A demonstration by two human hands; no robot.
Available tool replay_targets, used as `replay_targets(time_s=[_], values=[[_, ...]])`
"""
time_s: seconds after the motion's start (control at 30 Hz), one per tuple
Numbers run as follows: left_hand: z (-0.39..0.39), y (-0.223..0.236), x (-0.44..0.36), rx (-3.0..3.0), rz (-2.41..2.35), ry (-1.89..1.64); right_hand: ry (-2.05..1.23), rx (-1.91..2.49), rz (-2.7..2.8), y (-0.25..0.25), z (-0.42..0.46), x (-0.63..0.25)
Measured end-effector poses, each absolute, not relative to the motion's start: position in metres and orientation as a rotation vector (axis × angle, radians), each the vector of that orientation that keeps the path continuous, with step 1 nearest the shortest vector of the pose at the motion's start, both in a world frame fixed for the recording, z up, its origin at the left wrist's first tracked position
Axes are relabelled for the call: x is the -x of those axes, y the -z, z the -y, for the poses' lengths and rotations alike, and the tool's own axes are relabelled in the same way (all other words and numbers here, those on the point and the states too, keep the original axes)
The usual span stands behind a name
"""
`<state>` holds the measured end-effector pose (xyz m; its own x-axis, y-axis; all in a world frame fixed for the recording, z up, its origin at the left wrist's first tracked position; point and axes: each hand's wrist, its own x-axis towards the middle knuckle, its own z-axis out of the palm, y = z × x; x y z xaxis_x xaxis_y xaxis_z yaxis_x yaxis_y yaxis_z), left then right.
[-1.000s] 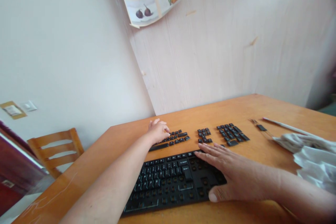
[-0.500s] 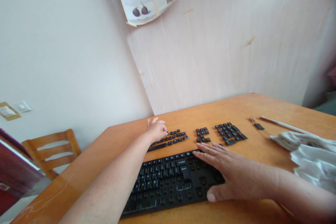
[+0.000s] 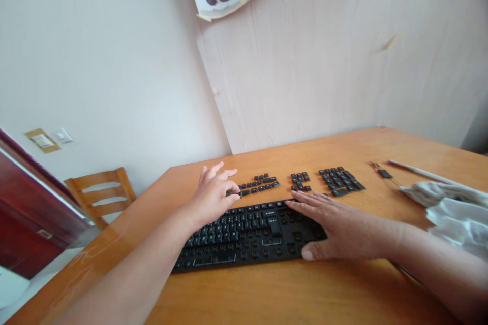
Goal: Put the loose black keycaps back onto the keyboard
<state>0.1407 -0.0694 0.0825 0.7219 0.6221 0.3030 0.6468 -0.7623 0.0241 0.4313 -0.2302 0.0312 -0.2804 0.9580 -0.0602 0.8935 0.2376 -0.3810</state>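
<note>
A black keyboard [image 3: 247, 236] lies on the table, with keycaps seated on its left part and bare sockets in its lower rows and on its right side. My left hand [image 3: 215, 193] is over the keyboard's far left edge, thumb and forefinger pinched on a small black keycap [image 3: 231, 193] and the other fingers raised. Flat on the right end of the keyboard rests my right hand [image 3: 326, 223], its fingers stretched out and holding nothing. Behind the keyboard are loose keycaps [image 3: 263, 184], partly hidden by my left hand.
Two more groups stand further right, small keycaps [image 3: 300, 179] and number-pad keycaps [image 3: 340, 181]. A small black tool with wire prongs [image 3: 382, 171], a long thin stick [image 3: 423, 170] and crumpled cloth [image 3: 457, 213] lie at the right. A wooden chair [image 3: 97, 195] stands left of the table.
My left hand has come back from the loose keycaps toward the keyboard, with a keycap between its fingers. My right hand stays on the keyboard. The camera view has shifted slightly.
</note>
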Motion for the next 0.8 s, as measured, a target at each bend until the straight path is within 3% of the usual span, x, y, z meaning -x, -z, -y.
replay_targets(time_s=[0.33,0.8], values=[[0.139,-0.071,-0.116,2.900,0.988,0.408,-0.432,1.670,2.334,-0.021,0.226,-0.437],[0.151,-0.062,-0.118,2.813,0.896,0.400,-0.442,1.694,2.352,-0.026,0.227,-0.434]])
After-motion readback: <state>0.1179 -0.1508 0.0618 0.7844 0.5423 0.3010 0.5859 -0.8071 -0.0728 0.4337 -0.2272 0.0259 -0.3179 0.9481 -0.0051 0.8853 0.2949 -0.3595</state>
